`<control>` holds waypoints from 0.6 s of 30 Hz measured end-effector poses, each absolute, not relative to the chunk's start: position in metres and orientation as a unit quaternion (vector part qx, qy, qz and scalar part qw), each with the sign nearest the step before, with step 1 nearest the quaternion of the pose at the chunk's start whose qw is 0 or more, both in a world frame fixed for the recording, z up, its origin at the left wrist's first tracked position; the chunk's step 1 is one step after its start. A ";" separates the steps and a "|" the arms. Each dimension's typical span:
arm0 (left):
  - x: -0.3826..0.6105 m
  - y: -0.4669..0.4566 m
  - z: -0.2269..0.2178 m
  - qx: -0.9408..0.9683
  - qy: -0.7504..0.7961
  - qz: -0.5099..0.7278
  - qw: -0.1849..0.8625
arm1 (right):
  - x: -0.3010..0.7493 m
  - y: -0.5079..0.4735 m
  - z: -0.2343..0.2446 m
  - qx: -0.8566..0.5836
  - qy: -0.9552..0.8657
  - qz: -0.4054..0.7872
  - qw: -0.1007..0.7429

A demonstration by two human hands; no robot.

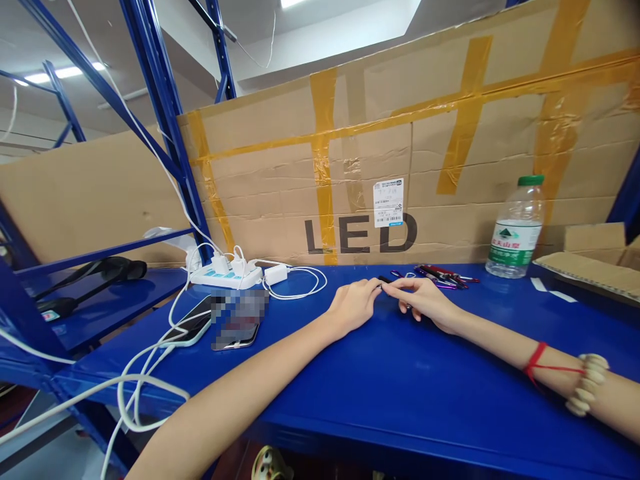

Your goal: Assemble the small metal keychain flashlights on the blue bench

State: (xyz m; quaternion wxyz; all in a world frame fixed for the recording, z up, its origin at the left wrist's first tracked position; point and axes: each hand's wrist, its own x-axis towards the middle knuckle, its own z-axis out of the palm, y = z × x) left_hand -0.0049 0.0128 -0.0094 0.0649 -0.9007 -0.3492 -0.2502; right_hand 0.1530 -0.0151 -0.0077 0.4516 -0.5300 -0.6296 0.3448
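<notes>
My left hand [354, 305] and my right hand [423, 301] meet fingertip to fingertip just above the blue shelf surface [400, 387]. Both are closed in a pinch around a small black piece [384, 279]; fingers hide most of it, so its kind cannot be made out. Just behind my right hand lies a loose pile of slim pens [445, 275], in red, purple and dark colours. Around my right wrist are a red string and a pale beaded bracelet [589, 385].
Left of my hands, a white power strip [227, 277] has chargers and trailing white cables. Two phones [193, 325] lie before it. A plastic bottle [515, 230] with a green cap stands at the right, beside an open cardboard box [590, 273]. Taped cardboard [275, 193] walls the back.
</notes>
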 end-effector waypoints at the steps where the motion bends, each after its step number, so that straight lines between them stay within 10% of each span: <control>1: -0.005 0.013 -0.010 -0.900 -0.351 -0.252 0.058 | 0.152 -0.016 -0.007 -0.530 -0.635 0.328 0.457; 18: -0.012 0.022 -0.011 -0.922 -0.270 -0.246 -0.128 | 0.162 -0.012 -0.004 -0.428 -0.744 0.227 0.460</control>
